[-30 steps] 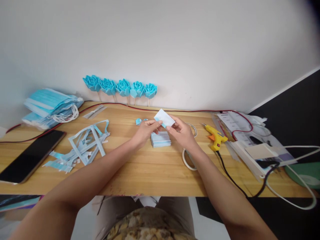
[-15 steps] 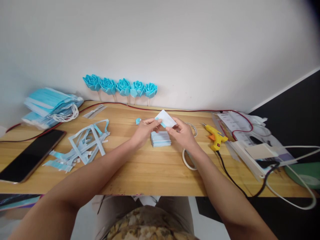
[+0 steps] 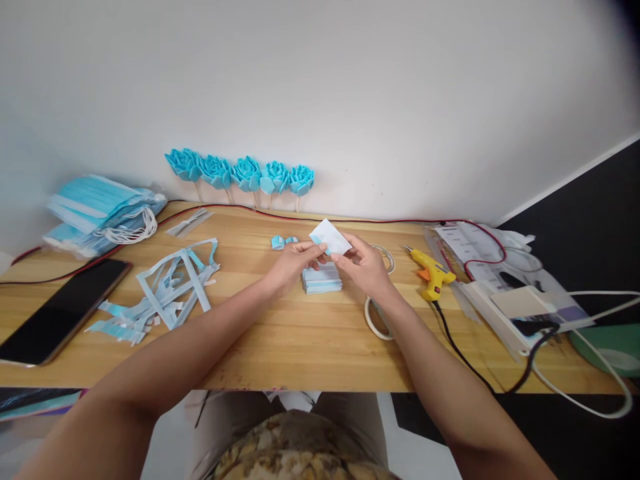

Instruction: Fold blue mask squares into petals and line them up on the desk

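Note:
Between my hands is a small white-and-pale-blue square of mask fabric [image 3: 331,235], raised over the table and turned corner-up. My left hand [image 3: 296,264] pinches its lower left edge with thumb and fingers. On the other side, my right hand [image 3: 363,264] grips the lower right edge. Just below them lies a neat stack of cut mask-fabric pieces [image 3: 321,280]. Two small folded blue pieces [image 3: 283,242] rest behind my left hand. Two rolls of tape are by my right wrist, the nearer roll [image 3: 371,325] partly covered by my forearm.
Blue fabric flowers on sticks [image 3: 247,175] lean on the wall. Face masks [image 3: 97,207], fabric scraps [image 3: 170,287] and a phone [image 3: 60,313] lie left. A yellow glue gun [image 3: 431,273] and a power strip [image 3: 495,313] with cables are right.
My left fingers have shifted slightly down and right along the square's lower edge. More of the small folded pieces behind that hand now shows. My right hand stays nearly still.

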{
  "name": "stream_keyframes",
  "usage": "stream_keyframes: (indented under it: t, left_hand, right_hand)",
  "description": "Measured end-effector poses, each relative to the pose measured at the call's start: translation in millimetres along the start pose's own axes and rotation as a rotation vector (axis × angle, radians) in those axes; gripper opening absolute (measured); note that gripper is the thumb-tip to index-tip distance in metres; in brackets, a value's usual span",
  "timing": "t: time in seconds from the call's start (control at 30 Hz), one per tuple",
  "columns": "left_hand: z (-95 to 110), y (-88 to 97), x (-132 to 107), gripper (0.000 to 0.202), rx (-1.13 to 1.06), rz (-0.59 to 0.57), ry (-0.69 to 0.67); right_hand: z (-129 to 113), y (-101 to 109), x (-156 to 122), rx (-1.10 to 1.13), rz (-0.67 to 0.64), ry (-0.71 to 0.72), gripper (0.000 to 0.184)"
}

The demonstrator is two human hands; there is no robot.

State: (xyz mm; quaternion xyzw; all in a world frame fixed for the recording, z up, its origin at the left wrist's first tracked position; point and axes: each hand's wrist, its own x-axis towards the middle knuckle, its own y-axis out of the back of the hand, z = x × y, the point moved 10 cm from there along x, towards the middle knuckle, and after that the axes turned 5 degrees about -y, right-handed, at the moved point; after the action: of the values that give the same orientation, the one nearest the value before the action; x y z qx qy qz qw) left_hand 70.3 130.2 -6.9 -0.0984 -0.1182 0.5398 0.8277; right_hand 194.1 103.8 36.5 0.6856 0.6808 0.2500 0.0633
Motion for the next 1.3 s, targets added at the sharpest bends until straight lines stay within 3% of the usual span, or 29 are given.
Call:
stream_keyframes:
  t: [0.3, 0.67, 1.1, 1.2, 1.3]
  left_hand:
    - [7, 2.2, 2, 0.030, -0.132, 0.021, 0.001]
    - [-3, -3.1, 1, 0.035, -0.058, -0.019, 0.039]
    - [1, -2.7, 2, 0.037, -0.043, -0.014, 0.012]
    - [3, -1.1, 2, 0.035, -0.108, 0.001, 0.020]
    - [4, 2.0, 3, 0.033, -0.169, 0.020, 0.024]
  right_hand:
    - [-7, 22, 0, 0.066, 0.125, 0.070, 0.045]
    - [-1, 4, 1, 0.068, 0.018, 0.046, 0.053]
    - [-4, 8, -1, 0.009, 0.070, 0.049, 0.048]
    - [-15, 13, -3, -0.029, 0.066, 0.117, 0.047]
    - [-34, 15, -7, -0.147, 0.063, 0.276, 0.052]
